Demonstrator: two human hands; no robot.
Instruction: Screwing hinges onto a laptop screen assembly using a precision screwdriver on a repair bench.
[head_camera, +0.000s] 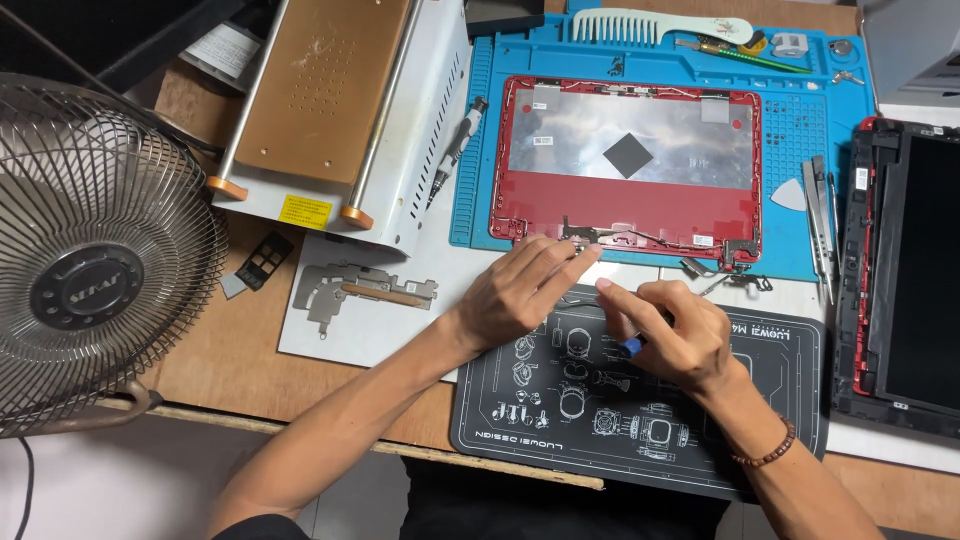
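**A:** What are the fingers doing?

**B:** The right hand is pinching a slim screwdriver with a blue grip, fingers curled closed around it, its tip hidden behind the knuckles. The left hand is lying flat with its fingers stretched out and released, fingertips pressing on the metal hinge bracket at the near edge of the red plastic laptop lid shell.

**A:** And where is that shell sitting?

**B:** It is lying face-up on the blue silicone repair mat, far of both hands. Near the hands, the black printed work mat is lying under the right wrist.

**A:** How far along does it look?

**B:** I'm judging it as well into disassembly: the shell is already showing bare foil inside, the black screen panel in its frame is resting apart on the right, and a grey metal heat-sink plate is lying on the left. The hinge is still sitting on the shell, so that seems left to do.

**A:** Anything unclear?

**B:** Whether a screw is under the tool tip, I cannot tell. The wire desk fan and the screen panel are being cut off by the edges, and the small tools at the far end of the mat are too tiny to identify.
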